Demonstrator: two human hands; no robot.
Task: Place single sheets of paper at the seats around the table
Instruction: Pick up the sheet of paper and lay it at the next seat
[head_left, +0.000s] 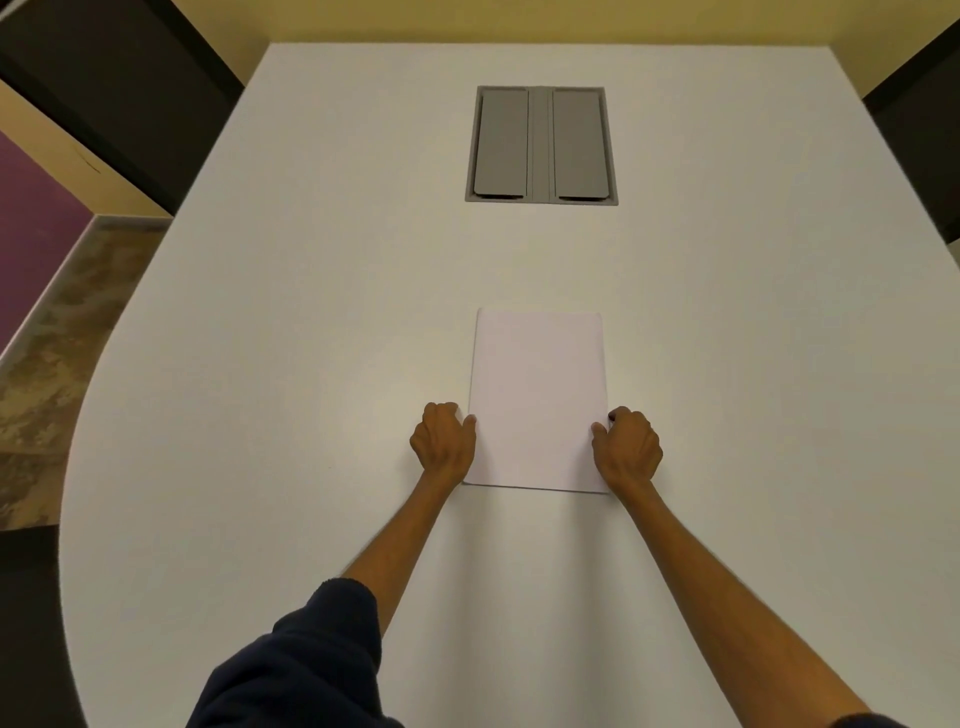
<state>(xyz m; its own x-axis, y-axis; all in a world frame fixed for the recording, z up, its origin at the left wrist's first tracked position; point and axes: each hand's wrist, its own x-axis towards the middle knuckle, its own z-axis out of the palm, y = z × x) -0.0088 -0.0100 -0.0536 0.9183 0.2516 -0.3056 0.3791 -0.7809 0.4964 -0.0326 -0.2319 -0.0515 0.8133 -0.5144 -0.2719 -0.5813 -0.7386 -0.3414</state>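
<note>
The white desk (260, 364) fills the view – its left edge curves round toward the person, and bare surface lies open on every side of the paper. A grey hatch (542, 145) sits flush at the far middle. The plain white paper (537, 395) lies flat and square at desk centre – left hand (443, 439) and right hand (628, 447) grip its side edges, fingers (441, 410) curled, thumbs on top

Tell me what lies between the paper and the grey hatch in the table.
Nothing: in the head view, only bare table separates the paper and the grey hatch.
</note>
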